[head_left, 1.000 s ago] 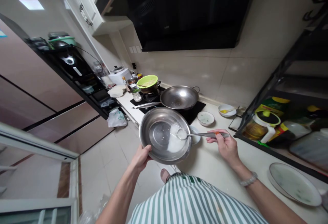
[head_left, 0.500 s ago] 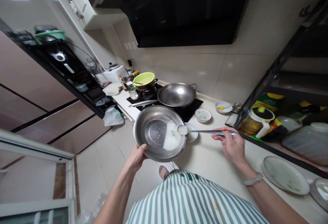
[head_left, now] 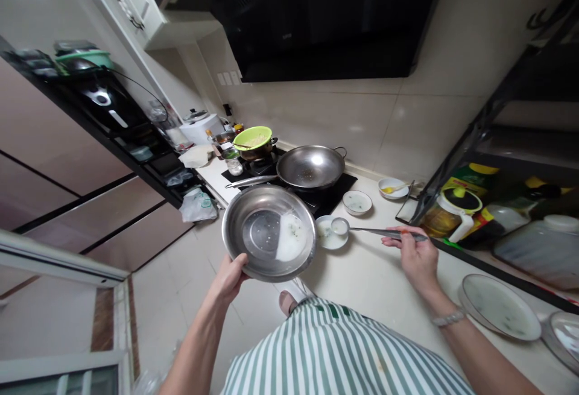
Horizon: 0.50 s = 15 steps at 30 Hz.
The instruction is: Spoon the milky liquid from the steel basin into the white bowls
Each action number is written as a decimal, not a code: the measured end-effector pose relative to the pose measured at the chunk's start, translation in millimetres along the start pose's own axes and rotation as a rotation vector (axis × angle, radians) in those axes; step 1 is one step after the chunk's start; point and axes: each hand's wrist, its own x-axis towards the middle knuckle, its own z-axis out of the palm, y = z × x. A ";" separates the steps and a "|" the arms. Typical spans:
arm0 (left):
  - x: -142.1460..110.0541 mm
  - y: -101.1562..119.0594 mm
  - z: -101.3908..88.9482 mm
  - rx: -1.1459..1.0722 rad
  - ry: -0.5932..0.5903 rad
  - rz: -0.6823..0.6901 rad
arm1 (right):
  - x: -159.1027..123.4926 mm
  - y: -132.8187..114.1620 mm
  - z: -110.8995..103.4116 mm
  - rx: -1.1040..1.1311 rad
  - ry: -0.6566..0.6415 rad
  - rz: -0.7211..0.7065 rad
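My left hand (head_left: 231,275) grips the near rim of a wide metal basin (head_left: 256,226), thumb on top, and holds it tilted above the counter's edge. Cloudy white liquid with green bits (head_left: 292,237) pools on the basin's right side. My right hand (head_left: 418,256) is closed round the handle of a metal ladle (head_left: 340,226). The ladle's bowl, with pale liquid in it, is over a small white bowl (head_left: 333,244) of similar liquid. Behind that stands another small bowl (head_left: 357,203) of the same liquid.
A wok (head_left: 310,167) sits on the black stove, its handle pointing left. Beyond it, a green basin (head_left: 253,137) rests on a pot. A bowl with yellow residue (head_left: 392,188) is at the wall. Right lie a large plate of liquid (head_left: 500,307) and a rack with a pitcher (head_left: 455,214).
The ladle has moved right, from the basin's right rim to over the small white bowl. The basin has shifted left, uncovering more of that bowl.
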 end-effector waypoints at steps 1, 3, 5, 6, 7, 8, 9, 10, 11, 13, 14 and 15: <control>-0.2 -0.1 -0.2 -0.001 -0.003 0.002 | -2.3 1.4 0.0 -0.039 -0.027 -0.030; -0.7 -0.1 -0.3 -0.004 -0.006 0.005 | -7.4 1.6 0.5 -0.118 -0.098 -0.110; -1.3 0.0 -0.1 -0.004 -0.003 0.003 | -12.7 -2.0 1.4 -0.178 -0.181 -0.206; -1.5 0.2 0.1 -0.003 -0.002 0.002 | -15.1 -5.3 1.9 -0.194 -0.222 -0.257; -1.7 0.3 0.2 -0.001 -0.001 0.001 | -17.3 -9.5 2.2 -0.199 -0.261 -0.311; -1.8 0.3 0.4 0.000 0.000 0.000 | -19.1 -14.4 2.4 -0.197 -0.298 -0.364; -1.7 0.3 0.6 0.001 0.000 0.001 | -20.6 -19.7 2.4 -0.188 -0.334 -0.419; -1.6 0.3 0.8 0.002 0.000 0.002 | -21.7 -25.2 2.1 -0.181 -0.372 -0.474; -1.4 0.1 0.9 0.003 0.000 0.003 | -22.5 -30.5 1.6 -0.177 -0.410 -0.526; -0.7 -0.3 1.1 0.006 -0.006 0.005 | -23.5 -39.0 0.1 -0.180 -0.484 -0.619; -0.3 -0.6 1.2 0.007 -0.013 0.005 | -23.9 -41.6 -0.6 -0.186 -0.512 -0.660; 0.1 -0.9 1.2 0.008 -0.019 0.007 | -24.4 -42.8 -1.2 -0.192 -0.533 -0.695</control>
